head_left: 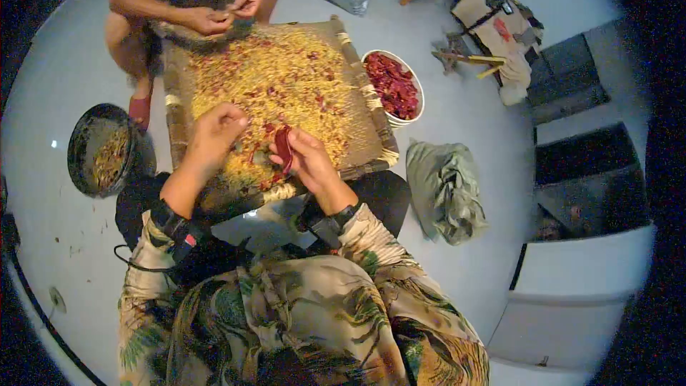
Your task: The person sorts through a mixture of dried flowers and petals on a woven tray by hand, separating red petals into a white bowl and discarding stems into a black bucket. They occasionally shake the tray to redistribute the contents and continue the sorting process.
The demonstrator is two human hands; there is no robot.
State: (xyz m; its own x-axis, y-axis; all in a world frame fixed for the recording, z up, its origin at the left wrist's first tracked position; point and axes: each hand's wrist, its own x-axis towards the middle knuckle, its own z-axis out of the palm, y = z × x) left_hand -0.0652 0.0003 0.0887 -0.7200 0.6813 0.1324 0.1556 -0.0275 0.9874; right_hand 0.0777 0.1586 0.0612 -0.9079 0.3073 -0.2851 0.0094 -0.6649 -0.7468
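Observation:
A dried red chili pepper [284,149] is held between the thumb and fingers of my right hand [311,160]. My left hand [216,136] is just left of it, with its fingertips pinched together; whatever may be between them is too small to make out. Both hands are above the near part of a woven tray [370,144] with a bound rim. Yellow seeds [286,57] mixed with bits of red chili cover much of the tray.
Across the tray, another person's hands [227,18] are close together. A white bucket of red chilies [391,86] stands at right, near a greenish sack [444,189]. A dark basin [103,150] sits at left. A cluttered low table [493,28] is farther back.

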